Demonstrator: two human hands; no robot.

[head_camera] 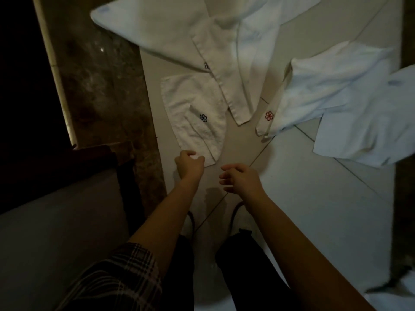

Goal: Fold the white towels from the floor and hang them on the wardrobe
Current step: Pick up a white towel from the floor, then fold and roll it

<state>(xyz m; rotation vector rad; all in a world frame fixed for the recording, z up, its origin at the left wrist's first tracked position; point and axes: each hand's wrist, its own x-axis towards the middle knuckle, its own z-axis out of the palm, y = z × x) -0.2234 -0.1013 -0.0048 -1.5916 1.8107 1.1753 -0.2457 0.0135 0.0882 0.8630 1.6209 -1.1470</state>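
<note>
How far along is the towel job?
Barely begun. Nothing looks hung; the white towels lie spread on the floor. The left hand reaches at the small towel; the right hand holds nothing. All folding and hanging remain.

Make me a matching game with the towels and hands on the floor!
Things:
1. small towel
2. red-flower towel
3. big towel
4. left hand

Clues:
A. top of the picture, spread widest
B. has a dark blue mark, nearest the hands
C. at the small towel's near corner
D. to the right, red mark on its band

Pairs: 1-B, 2-D, 3-A, 4-C
</note>
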